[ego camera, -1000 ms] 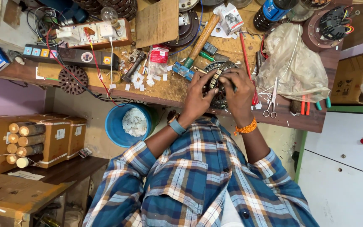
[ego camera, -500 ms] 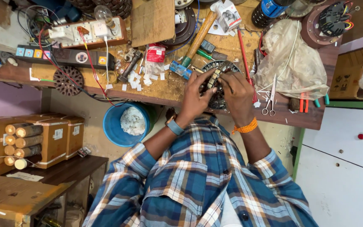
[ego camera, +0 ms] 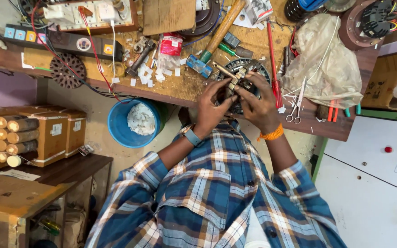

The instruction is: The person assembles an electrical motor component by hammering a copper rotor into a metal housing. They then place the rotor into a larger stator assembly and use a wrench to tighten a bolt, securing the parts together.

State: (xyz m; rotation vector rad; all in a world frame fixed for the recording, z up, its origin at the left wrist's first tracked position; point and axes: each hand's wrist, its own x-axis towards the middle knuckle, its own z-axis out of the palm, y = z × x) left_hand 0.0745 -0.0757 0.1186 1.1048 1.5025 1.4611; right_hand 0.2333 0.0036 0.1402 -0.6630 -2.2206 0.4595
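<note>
1. The round motor stator is dark with metallic slots, and both hands cover much of it.
2. It lies flat on the wooden tabletop, near its front edge; being round, it shows no clear long axis.
3. The left hand and right hand have their grip clenched on a small metal piece atop it.

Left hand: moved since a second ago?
No real shift. The left hand is on the round motor part at the bench edge as before, fingers only slightly re-curled; the camera moved.
</note>
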